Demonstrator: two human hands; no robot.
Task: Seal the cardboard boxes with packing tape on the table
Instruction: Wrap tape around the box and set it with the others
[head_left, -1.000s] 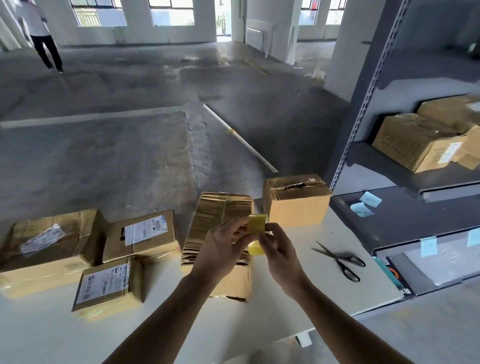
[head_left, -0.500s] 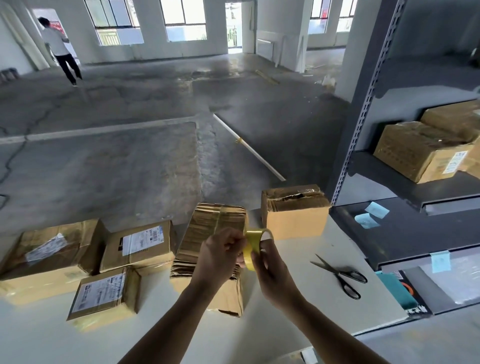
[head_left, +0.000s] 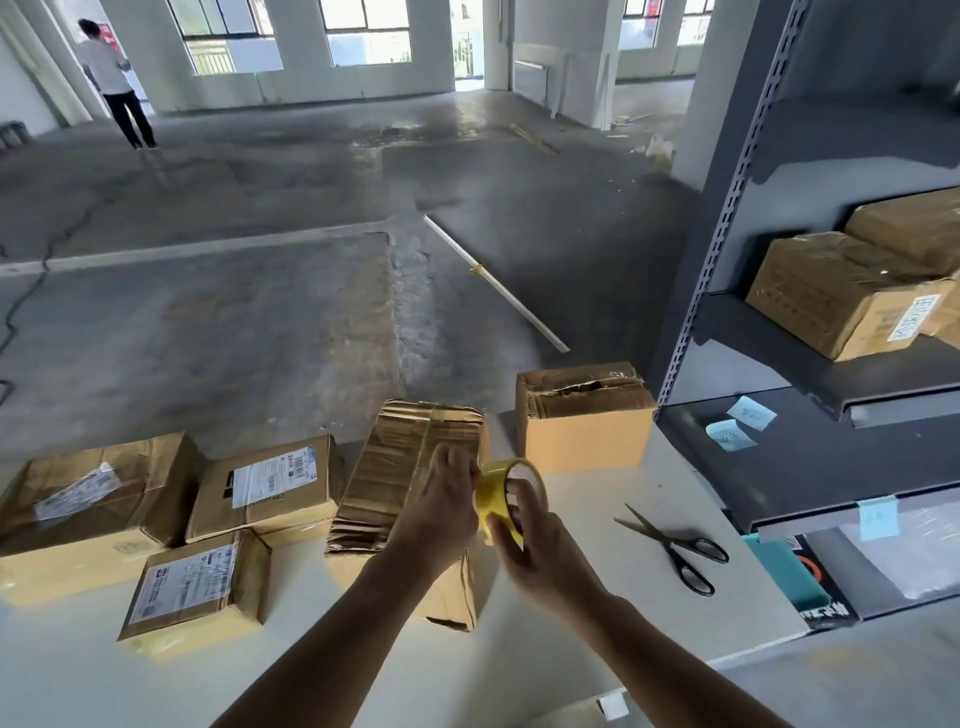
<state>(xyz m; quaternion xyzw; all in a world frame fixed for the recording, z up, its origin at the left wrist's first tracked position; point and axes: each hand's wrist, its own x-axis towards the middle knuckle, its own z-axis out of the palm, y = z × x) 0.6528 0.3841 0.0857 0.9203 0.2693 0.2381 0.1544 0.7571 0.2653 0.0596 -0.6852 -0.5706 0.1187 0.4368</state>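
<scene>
We are gripping the yellow tape roll (head_left: 501, 496) in our right hand (head_left: 540, 551), fingers through its core, while our left hand (head_left: 441, 509) is pinching at its rim. Both are hovering over the taped middle box (head_left: 410, 467) on the white bench (head_left: 597, 530). Three labelled boxes (head_left: 265, 483) are lying to the left, another box (head_left: 584, 418) is sitting beyond, and scissors (head_left: 675, 545) are lying to the right.

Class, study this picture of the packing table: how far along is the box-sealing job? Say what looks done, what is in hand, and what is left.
Done: the tall box in the middle already carries glossy tape along its top.
In hand: the right hand holds the yellow tape roll above it, while the left hand picks at the roll's edge.
Left: the box at the far right shows a torn, gaping top seam. The scissors lie unused.
</scene>
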